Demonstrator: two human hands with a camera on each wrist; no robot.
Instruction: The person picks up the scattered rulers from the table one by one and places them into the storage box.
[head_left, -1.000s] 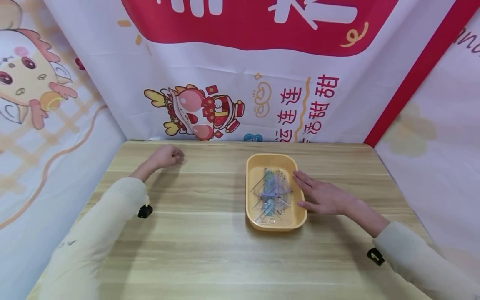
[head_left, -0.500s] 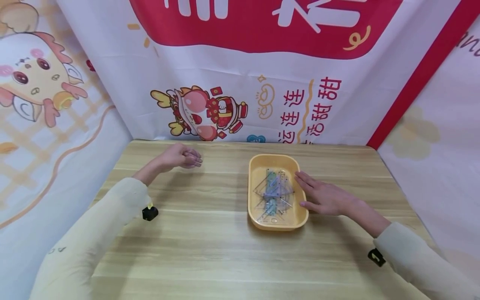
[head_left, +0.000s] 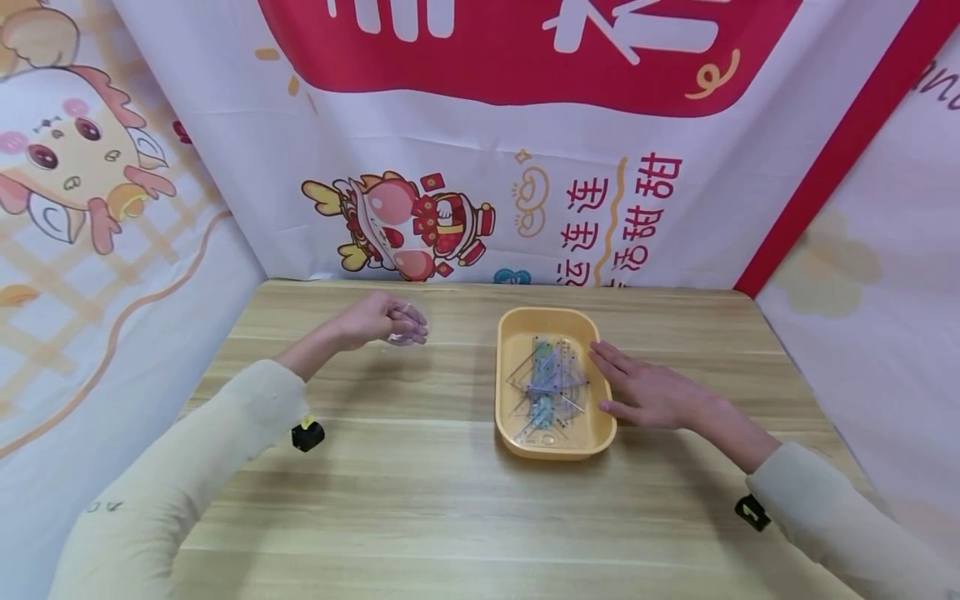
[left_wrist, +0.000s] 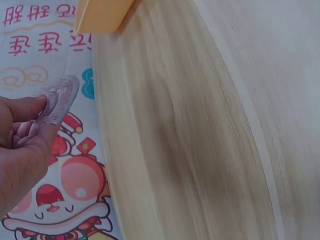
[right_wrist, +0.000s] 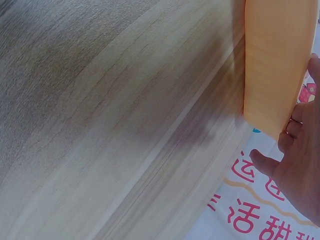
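My left hand point(head_left: 375, 321) is raised over the back left of the table. Between thumb and fingers it pinches a clear plastic protractor point(left_wrist: 64, 97), whose curved edge and tick marks show in the left wrist view. To its right stands a yellow plastic basin point(head_left: 553, 455). Inside lie several transparent drawing tools: clear set squares point(head_left: 525, 375), a purplish triangle point(head_left: 546, 388) and blue-green pieces point(head_left: 538, 414), overlapping one another. My right hand point(head_left: 652, 392) rests with extended fingers against the basin's right rim; in the right wrist view its fingers touch the orange-yellow side wall point(right_wrist: 277, 65).
The wood-grain table point(head_left: 420, 517) reaches back to a printed white and red cloth point(head_left: 465, 125). More printed cloth walls stand at the left point(head_left: 150, 208) and right point(head_left: 862, 333). Small black devices point(head_left: 308, 434) sit at both wrists.
My left hand has moved right from the back left corner, and the clear protractor now shows below its fingers. My right hand stays at the basin's rim. The head view has shifted slightly.
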